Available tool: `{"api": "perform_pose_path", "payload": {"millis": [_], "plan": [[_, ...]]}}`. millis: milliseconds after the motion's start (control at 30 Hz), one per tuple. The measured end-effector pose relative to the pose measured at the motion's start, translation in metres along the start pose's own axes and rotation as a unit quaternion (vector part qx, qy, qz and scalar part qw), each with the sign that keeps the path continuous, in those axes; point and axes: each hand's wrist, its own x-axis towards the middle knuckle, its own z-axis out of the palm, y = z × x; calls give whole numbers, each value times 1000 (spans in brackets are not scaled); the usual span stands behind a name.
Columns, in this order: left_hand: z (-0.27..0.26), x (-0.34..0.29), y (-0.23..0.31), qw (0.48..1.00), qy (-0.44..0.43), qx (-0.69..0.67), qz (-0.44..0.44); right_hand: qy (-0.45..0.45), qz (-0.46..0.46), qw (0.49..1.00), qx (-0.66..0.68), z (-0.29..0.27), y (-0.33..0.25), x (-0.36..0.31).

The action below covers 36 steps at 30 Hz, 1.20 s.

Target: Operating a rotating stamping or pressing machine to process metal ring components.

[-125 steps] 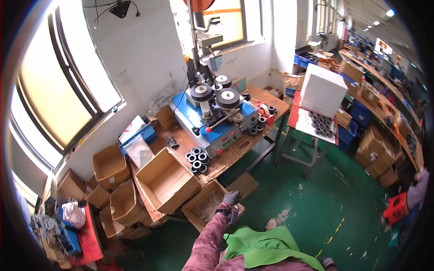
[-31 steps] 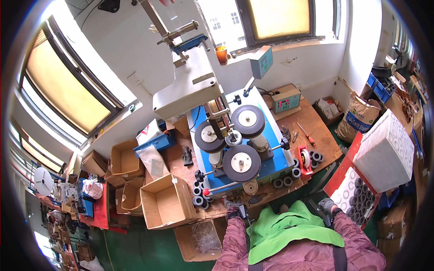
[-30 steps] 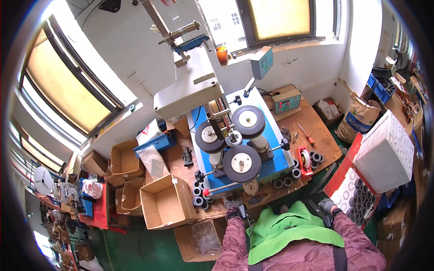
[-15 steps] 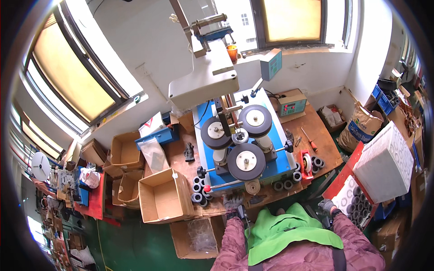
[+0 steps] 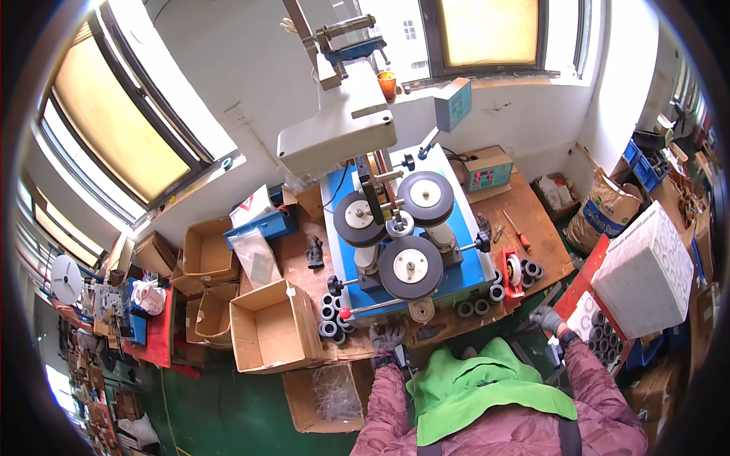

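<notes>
My left hand [image 5: 387, 340], in a grey glove, lies at the bench's front edge with its fingers spread. It is just below the red-knobbed lever [image 5: 346, 312] and right of several dark grey rings [image 5: 328, 329]. My gloved right hand [image 5: 545, 319] hangs between the bench and the red stand, its fingers curled; whether anything is in them is too small to see. Right of it, more grey rings [image 5: 606, 343] stand in rows on a white sheet. In front of me is a blue-based machine with three black wheels [image 5: 411, 268] around a small metal ring holder [image 5: 400, 226].
An open cardboard box [image 5: 272, 328] stands on the bench's left, and another box [image 5: 323, 399] with clear plastic sits below. A red tape dispenser [image 5: 512, 271] and a screwdriver [image 5: 518, 234] lie at right. A white block of sheets [image 5: 644, 270] stands on the red stand [image 5: 582, 275].
My right hand has moved up and slightly left, away from the rings on the white sheet. My left hand remains at the bench edge; the whole view has shifted slightly.
</notes>
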Motion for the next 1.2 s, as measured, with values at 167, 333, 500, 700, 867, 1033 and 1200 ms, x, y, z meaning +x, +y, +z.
{"api": "perform_pose_path", "payload": {"millis": [167, 333, 500, 700, 867, 1033, 1200], "plan": [[5, -49, 39, 951, 26, 228, 206, -55, -171, 980, 91, -35, -113, 35], [4, -103, 77, 907, -62, 244, 338, -126, -220, 950, 180, -24, -251, 55], [-6, -72, 30, 997, -27, 42, 60, -114, -284, 937, 170, 13, -306, 41], [17, -13, -7, 998, 56, 21, 18, -84, -233, 952, 178, 10, -261, 23], [21, -7, -12, 999, 32, 40, 0, -13, -238, 970, 55, -14, -222, 12], [12, -16, -9, 995, -17, 86, 48, -50, -226, 969, 90, -16, -226, 7], [14, -72, 37, 983, -50, 108, 137, -82, -247, 943, 207, -22, -262, 23]]}}
